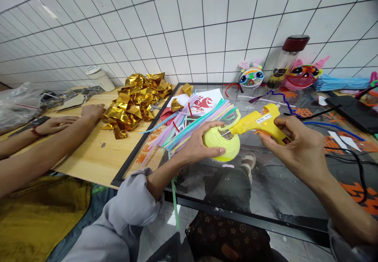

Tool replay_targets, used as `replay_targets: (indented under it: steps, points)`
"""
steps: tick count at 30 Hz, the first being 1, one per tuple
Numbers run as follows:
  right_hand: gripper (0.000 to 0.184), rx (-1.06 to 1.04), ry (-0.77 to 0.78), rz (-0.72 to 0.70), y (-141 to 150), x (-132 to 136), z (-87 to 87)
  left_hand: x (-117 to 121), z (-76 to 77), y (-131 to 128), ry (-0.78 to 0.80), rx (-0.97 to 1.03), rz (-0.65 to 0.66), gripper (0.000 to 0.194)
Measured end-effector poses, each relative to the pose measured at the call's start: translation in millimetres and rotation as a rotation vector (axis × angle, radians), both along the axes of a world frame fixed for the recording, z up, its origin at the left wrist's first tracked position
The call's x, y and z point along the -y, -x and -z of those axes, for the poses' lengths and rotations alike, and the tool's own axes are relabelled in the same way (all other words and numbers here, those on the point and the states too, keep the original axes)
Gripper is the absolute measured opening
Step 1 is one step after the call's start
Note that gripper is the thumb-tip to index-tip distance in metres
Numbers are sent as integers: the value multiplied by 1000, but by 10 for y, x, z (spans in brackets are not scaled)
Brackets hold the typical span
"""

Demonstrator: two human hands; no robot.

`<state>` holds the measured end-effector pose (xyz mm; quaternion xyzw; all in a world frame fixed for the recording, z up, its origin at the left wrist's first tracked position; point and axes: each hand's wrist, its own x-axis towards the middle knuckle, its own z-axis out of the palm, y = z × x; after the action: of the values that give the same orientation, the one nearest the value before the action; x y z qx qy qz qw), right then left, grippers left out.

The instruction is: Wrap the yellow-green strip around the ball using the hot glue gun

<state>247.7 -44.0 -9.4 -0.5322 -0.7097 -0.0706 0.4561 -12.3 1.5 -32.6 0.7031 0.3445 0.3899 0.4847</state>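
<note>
My left hand (197,146) is wrapped round a pale yellow ball of coiled pipe cleaner (222,144), held above the glass table. My right hand (295,146) grips the handle of a yellow hot glue gun (260,122). The gun's nozzle points left and touches the top of the yellow ball. A loose yellow pipe-cleaner end loops up over the nozzle. A black cord (348,152) trails from the gun to the right.
A heap of coloured pipe cleaners (189,126) and a red paper cut-out (203,102) lie beside the ball. Crumpled gold foil (137,100) sits on the wooden board (94,152). Another person's hands (73,120) rest at left. Two painted masks (251,77), a jar (288,59) stand by the wall.
</note>
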Motion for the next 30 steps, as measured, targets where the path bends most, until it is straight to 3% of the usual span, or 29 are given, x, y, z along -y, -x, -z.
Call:
replay_targets:
  steps: [30]
  points:
    - [17, 54, -100, 84, 106, -9, 94, -18, 19, -8, -23, -29, 9, 79]
